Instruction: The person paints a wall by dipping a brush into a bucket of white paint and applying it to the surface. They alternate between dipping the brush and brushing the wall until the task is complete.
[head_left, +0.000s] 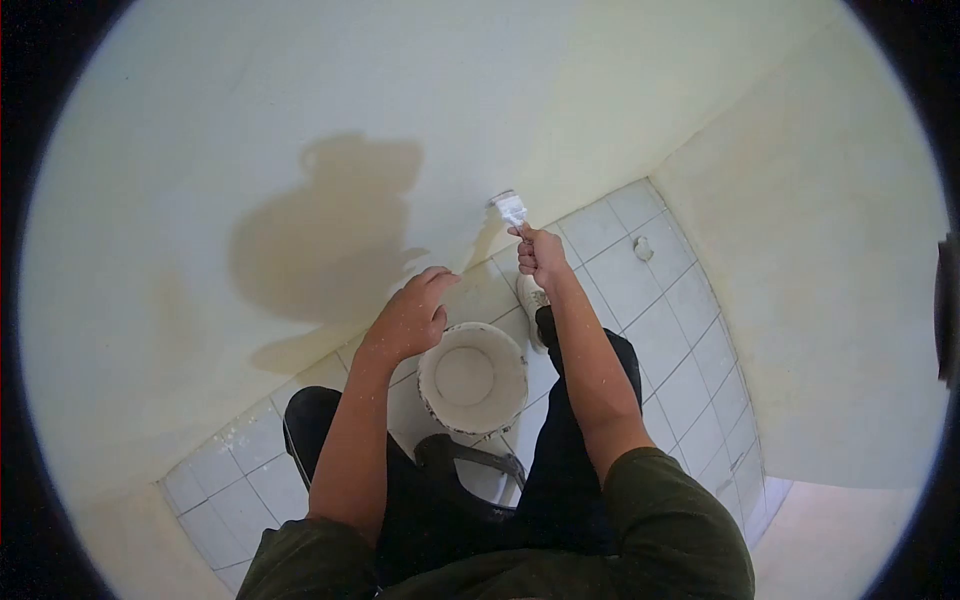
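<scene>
My right hand (541, 255) is closed around the handle of a paintbrush (511, 208). White paint coats the brush, and its bristle end is at the wall (480, 110), low down near the floor. My left hand (408, 312) is held out over the floor with its fingers apart and nothing in it, just above and left of a paint bucket (427, 392). The bucket stands between my legs, its rim smeared with paint and pale paint inside. Most of the brush handle is hidden by my right fingers.
White tiles (625, 280) cover the floor, with a small round fitting (643, 248) at the right. A dark seat or stool part (470, 465) shows between my thighs. A second wall (800, 260) meets the painted one at a corner. My shoe (532, 300) is near the wall.
</scene>
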